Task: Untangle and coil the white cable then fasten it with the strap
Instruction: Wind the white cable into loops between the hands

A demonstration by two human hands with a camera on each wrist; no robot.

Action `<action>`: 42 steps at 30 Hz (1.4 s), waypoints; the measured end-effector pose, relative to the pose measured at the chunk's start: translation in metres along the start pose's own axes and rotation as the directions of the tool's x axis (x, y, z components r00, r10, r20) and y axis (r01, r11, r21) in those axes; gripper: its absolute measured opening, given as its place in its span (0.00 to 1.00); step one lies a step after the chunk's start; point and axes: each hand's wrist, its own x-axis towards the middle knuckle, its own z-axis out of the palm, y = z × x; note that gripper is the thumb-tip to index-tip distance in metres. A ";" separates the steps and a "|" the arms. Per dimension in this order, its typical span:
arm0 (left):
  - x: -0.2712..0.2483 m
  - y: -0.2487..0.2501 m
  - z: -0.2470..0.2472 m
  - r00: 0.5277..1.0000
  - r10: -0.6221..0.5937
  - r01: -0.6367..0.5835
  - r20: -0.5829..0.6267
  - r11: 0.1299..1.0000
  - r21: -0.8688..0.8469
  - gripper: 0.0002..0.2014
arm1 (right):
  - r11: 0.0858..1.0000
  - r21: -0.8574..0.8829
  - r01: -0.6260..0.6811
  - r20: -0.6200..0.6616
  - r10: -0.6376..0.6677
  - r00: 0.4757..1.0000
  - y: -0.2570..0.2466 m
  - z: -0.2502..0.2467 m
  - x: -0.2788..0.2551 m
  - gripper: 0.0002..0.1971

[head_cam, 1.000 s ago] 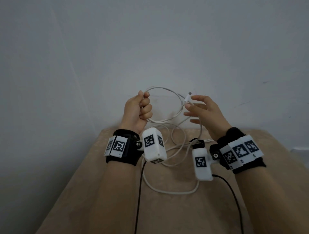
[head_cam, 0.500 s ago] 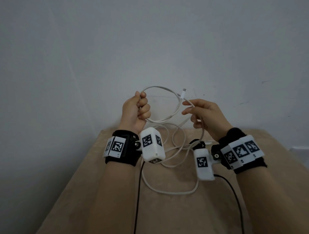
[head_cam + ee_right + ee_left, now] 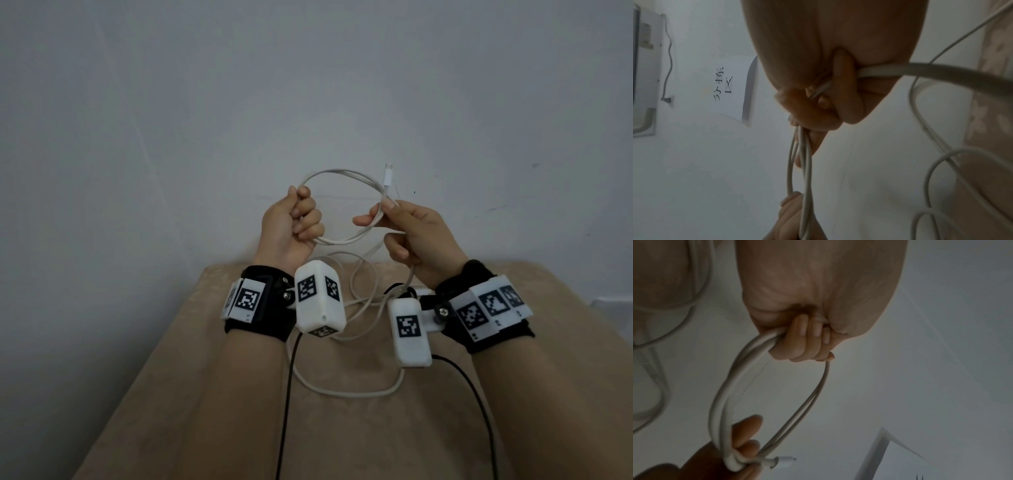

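Observation:
A white cable (image 3: 342, 173) forms a double loop held up between both hands in front of the wall. My left hand (image 3: 294, 226) grips the loop's left side in a fist (image 3: 803, 340). My right hand (image 3: 400, 222) pinches the loop's right side (image 3: 803, 146) between thumb and fingers. Just above that pinch the cable's white plug (image 3: 388, 176) sticks up. The rest of the cable (image 3: 346, 390) hangs down in loose curves onto the beige surface (image 3: 205, 394). A dark strap (image 3: 397, 289) seems to sit on the cable below my right hand, mostly hidden.
A pale wall (image 3: 308, 85) rises directly behind the beige surface. Black leads (image 3: 286, 404) run from the white wrist cameras (image 3: 318, 301) down toward me. A paper sign (image 3: 727, 84) hangs on a wall in the right wrist view.
My right hand went from spread fingers to a pinch on the loop's right side. The plug end swung from pointing sideways to standing upright. The left fist stayed on the loop.

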 end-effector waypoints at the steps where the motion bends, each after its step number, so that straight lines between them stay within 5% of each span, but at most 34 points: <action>1: 0.001 -0.001 -0.001 1.000 -0.009 0.009 0.000 1.000 0.001 0.18 | 1.000 0.000 0.003 -0.004 -0.003 1.000 0.001 -0.001 0.001 0.14; 14: -0.004 0.002 -0.015 0.988 -0.152 0.149 -0.014 0.939 0.308 0.20 | 0.980 -0.196 -0.025 -0.013 0.023 1.000 0.003 -0.010 0.002 0.13; 19: -0.006 -0.001 -0.013 0.975 -0.220 0.176 -0.005 0.764 0.621 0.25 | 0.898 -0.438 -0.040 0.005 0.046 0.999 0.002 -0.007 0.003 0.14; 25: -0.004 -0.006 -0.007 0.924 -0.382 0.254 0.020 0.650 0.716 0.37 | 0.765 -0.643 0.018 0.109 0.068 0.992 -0.001 -0.003 0.001 0.14; 31: -0.007 -0.013 -0.003 0.930 -0.369 0.198 -0.005 0.488 0.850 0.23 | 0.678 -0.734 0.047 0.173 0.119 0.978 0.004 0.001 0.004 0.14; 36: -0.008 -0.012 -0.003 0.955 -0.295 0.130 0.028 0.501 0.855 0.20 | 0.743 -0.667 0.058 0.168 0.075 0.983 0.000 0.003 0.002 0.14; 42: -0.008 -0.005 -0.001 0.990 -0.140 0.078 0.018 0.648 0.758 0.20 | 0.892 -0.452 -0.003 0.118 0.063 0.991 -0.007 -0.003 -0.002 0.19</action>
